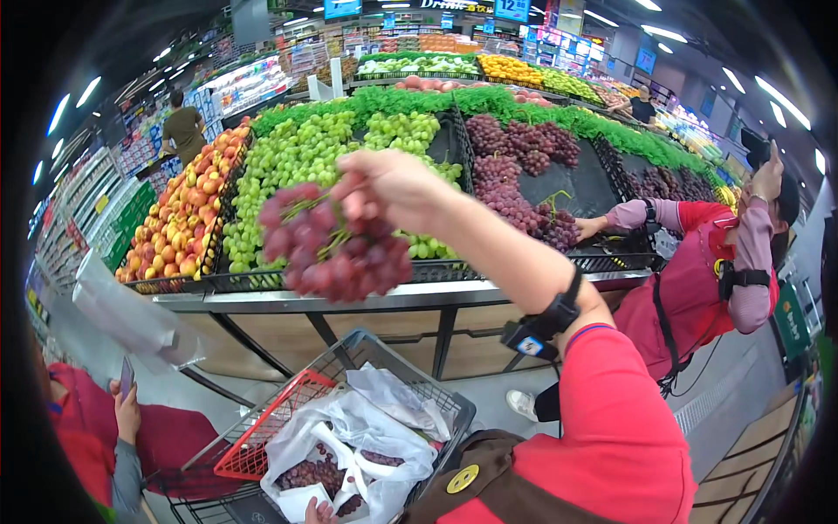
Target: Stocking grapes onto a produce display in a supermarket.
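My right hand (376, 187) grips a bunch of red grapes (340, 252) by its stems, held up in front of the produce stand. Some of the berries look blurred. Behind the bunch lie heaps of green grapes (294, 150). Only the fingertips of my left hand (319, 512) show at the bottom edge, beside a white plastic bag (393, 432); what they hold is unclear. Inside this bag rest dark red grapes (314, 476). The bag sits in a shopping cart (466, 412), next to a red basket (298, 393).
Peaches or nectarines (177, 229) fill the left bin, and more red grapes (501, 177) lie right. A co-worker (694, 281) reaches into that bin. At left, another person (91, 432) holds a phone (126, 376). A clear plastic bag roll (141, 321) hangs near the stand.
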A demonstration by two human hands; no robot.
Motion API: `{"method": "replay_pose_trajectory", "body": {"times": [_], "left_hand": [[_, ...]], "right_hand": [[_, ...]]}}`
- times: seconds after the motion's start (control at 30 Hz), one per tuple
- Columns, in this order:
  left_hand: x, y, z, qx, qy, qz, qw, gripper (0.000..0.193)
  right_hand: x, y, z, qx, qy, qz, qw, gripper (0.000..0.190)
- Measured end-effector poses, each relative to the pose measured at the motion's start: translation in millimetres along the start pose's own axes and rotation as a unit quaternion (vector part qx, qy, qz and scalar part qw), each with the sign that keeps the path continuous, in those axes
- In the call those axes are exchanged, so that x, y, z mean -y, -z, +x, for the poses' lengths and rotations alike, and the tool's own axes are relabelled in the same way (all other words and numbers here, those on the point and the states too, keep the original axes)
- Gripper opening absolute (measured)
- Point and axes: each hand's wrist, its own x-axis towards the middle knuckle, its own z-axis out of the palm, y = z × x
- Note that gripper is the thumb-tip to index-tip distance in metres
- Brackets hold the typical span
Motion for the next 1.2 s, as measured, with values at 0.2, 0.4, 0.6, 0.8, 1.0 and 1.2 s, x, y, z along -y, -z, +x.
{"method": "replay_pose_trajectory", "body": {"times": [0.2, 0.4, 0.6, 0.8, 1.0, 1.2], "left_hand": [[-7, -111, -8, 0.003, 0.045, 0.035, 0.998, 0.041], [-13, -254, 2, -0.048, 0.053, 0.018, 0.997, 0.041], [7, -442, 52, -0.07, 0.064, 0.01, 0.995, 0.042], [24, -537, 40, -0.121, 0.085, -0.008, 0.989, 0.044], [29, -559, 7, -0.183, 0.052, -0.061, 0.98, 0.043], [47, -594, 17, -0.208, 0.041, -0.108, 0.971, 0.043]], "right_hand": [[65, 230, -18, -0.186, 0.065, 0.036, 0.98, 0.014], [123, 446, 4, -0.292, 0.107, 0.044, 0.949, 0.014], [171, 684, -2, -0.409, 0.098, 0.157, 0.894, 0.014], [154, 820, 29, -0.442, 0.06, 0.361, 0.819, 0.014], [110, 893, 86, -0.479, 0.108, 0.459, 0.741, 0.019], [99, 962, 96, -0.504, 0.109, 0.464, 0.72, 0.021]]}}
